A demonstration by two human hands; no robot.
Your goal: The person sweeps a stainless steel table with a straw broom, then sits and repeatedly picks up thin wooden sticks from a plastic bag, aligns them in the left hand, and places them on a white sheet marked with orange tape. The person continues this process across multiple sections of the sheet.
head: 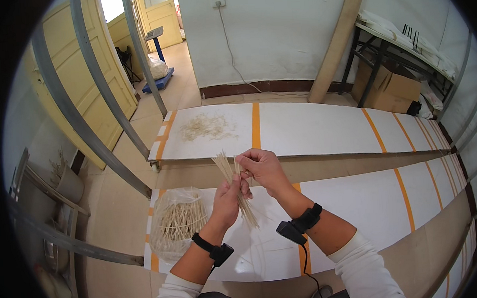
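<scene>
A bundle of thin, pale dried stalks [248, 213] stands tilted above the near white board, its tips fanned at the top. My left hand [227, 200] is closed around the middle of this bundle. At its upper right side, my right hand [261, 168] pinches a stalk between thumb and fingertips. Left of my left hand, a clear plastic bag [162, 248] lies on the board, filled with many similar stalks [181, 222]. A few loose stalks are scattered on the board below my hands.
The near white board [347, 216] and the far white board [310, 125] carry orange tape stripes. Loose stalk scraps [207, 127] lie on the far one. Metal posts [97, 71] rise at left. Behind are a cardboard tube [338, 38], a table [411, 47] and a cardboard box [385, 86].
</scene>
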